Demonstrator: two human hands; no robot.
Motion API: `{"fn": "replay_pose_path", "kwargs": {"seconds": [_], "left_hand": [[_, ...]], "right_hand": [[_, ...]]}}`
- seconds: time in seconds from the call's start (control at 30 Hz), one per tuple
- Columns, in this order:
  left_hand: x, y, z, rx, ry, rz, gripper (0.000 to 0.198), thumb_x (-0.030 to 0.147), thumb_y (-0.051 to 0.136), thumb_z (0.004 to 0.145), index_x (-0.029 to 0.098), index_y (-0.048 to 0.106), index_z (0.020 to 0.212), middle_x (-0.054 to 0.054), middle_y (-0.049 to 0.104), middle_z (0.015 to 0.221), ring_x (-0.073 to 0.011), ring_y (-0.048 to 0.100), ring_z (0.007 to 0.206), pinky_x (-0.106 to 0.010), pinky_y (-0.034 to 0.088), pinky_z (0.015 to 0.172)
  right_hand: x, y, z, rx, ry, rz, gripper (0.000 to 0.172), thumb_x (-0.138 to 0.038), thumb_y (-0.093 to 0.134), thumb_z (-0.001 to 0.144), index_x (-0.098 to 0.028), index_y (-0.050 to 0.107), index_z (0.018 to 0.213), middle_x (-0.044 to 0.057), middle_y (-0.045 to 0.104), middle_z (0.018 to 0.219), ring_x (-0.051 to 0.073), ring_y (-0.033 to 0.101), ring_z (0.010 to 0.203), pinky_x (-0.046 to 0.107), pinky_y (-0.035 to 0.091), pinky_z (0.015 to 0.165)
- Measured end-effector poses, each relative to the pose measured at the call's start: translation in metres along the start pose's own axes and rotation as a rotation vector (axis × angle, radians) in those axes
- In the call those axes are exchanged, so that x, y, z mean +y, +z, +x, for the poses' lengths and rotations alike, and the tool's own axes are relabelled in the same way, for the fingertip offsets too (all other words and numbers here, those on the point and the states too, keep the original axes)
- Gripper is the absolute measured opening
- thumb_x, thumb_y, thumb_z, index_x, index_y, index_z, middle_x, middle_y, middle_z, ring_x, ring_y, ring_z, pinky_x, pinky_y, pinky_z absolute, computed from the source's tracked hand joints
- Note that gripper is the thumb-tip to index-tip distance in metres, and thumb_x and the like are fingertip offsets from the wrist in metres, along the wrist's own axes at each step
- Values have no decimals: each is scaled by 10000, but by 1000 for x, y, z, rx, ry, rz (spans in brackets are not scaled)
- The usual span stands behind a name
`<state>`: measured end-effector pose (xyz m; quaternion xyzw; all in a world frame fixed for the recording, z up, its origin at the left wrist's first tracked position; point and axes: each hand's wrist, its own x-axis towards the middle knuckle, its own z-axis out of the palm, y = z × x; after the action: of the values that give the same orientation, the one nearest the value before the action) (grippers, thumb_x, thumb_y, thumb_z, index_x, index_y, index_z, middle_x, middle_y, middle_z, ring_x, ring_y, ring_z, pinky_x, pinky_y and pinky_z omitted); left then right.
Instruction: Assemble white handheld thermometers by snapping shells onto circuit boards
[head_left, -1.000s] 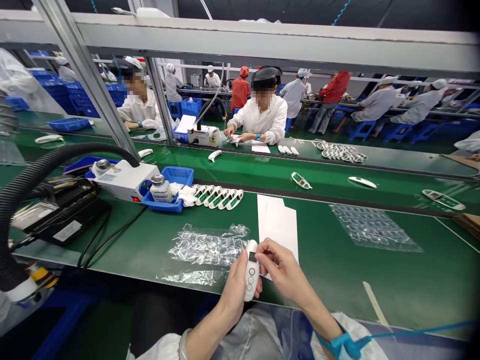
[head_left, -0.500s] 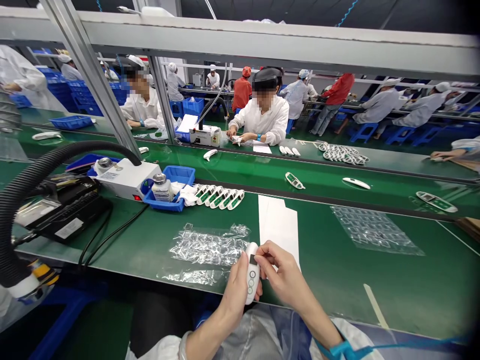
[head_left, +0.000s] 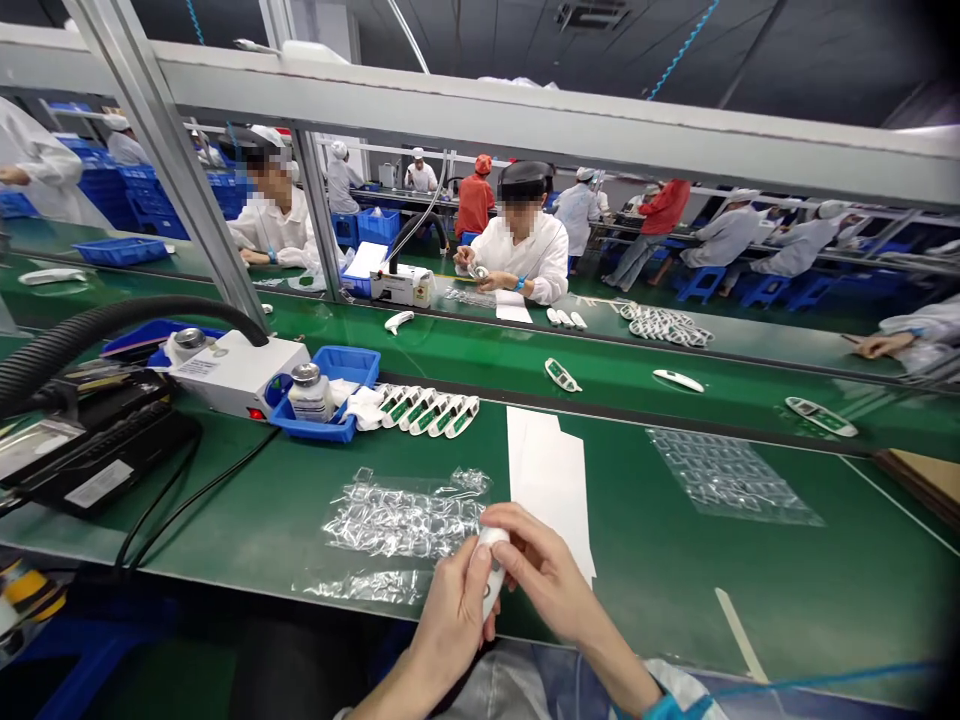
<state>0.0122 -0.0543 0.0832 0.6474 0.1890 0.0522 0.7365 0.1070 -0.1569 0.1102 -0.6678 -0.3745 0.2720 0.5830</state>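
My left hand (head_left: 450, 605) wraps round a white handheld device (head_left: 493, 538), held tilted above the front edge of the green bench. Across its upper end close the thumb and fingers of my right hand (head_left: 547, 570), hiding its dark display window and most of the round buttons. Just left of the device, crinkled clear plastic film (head_left: 405, 515) with a grid of small squares lies on the bench. White paper sheets (head_left: 551, 480) lie beyond my right hand.
Open white housings with green circuit boards (head_left: 427, 412) stand in a row beside a blue tray (head_left: 341, 428) holding a metal-capped bottle (head_left: 310, 397). A white box (head_left: 236, 370) with a black hose is left. Behind runs a green conveyor (head_left: 480, 355) carrying device parts; co-workers sit across it.
My right hand has shifted from pinching at the side of the display window to covering the device's upper end. The device is tipped more, and the camera view has shifted slightly.
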Motion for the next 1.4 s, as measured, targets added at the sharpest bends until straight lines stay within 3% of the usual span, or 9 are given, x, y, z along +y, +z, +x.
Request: {"fn": "replay_pose_path", "kwargs": {"seconds": [0.13,0.23,0.3,0.5,0.63,0.8,1.03,1.23,1.4], "left_hand": [[16,-20,5,55,110,181,498,538,296,936,174,611,1060,-97,667,961,-193,646,875,-296,520,810],[28,-38,10,226,174,222,524,532,345,924,253,422,1361,-91,423,1427,-248,375,1334,-415,326,1112],[32,-47,12,277,146,203,529,560,330,916,281,434,1353,-70,395,1451,-261,342,1355,-449,321,1114],[32,-52,12,274,40,201,510,613,364,875,304,546,1237,-45,444,1415,-284,377,1325,-444,360,1084],[34,-60,16,279,8,223,515,622,362,868,285,577,1193,-59,461,1397,-280,396,1308,-400,389,1059],[33,-64,23,288,39,229,460,600,379,875,287,616,1116,-51,523,1324,-261,451,1264,-357,416,1027],[35,-64,29,247,104,195,442,571,406,881,253,620,1102,-77,536,1286,-242,509,1178,-271,492,868],[49,-67,34,187,89,243,528,498,527,856,323,432,1345,-45,338,1479,-248,367,1326,-270,481,881],[43,-60,31,-199,-35,-48,588,459,537,852,193,380,1352,-78,638,975,-100,589,571,-230,479,568]], "right_hand": [[-10,-27,20,-131,-14,-28,321,-445,491,923,-217,616,1110,83,508,1073,106,569,717,211,513,549],[1,-61,65,70,-34,-94,417,-539,557,852,-179,609,1057,91,528,1059,115,603,654,245,529,515],[17,-85,109,305,13,-176,541,-627,566,794,-157,587,1062,102,575,1035,159,640,670,305,563,562],[63,-148,222,547,132,-413,560,-395,537,837,-139,448,1327,152,433,1345,241,558,1119,374,496,938],[84,-184,238,706,299,-625,534,-225,530,813,-101,465,1328,204,374,1382,363,284,1334,543,247,1090],[96,-207,235,656,410,-747,400,-158,502,835,-127,547,1231,162,541,1228,325,390,1262,574,244,1056],[62,-186,206,499,247,-730,373,-283,362,915,-129,541,1203,130,600,1144,263,516,1103,456,356,1009],[-3,-103,139,-236,-41,-440,353,-435,360,952,-217,629,1027,49,630,1009,186,573,930,295,444,863],[-21,-41,93,-400,-198,-340,318,-384,378,979,-226,638,1070,63,605,1006,180,538,978,319,423,907]]}}
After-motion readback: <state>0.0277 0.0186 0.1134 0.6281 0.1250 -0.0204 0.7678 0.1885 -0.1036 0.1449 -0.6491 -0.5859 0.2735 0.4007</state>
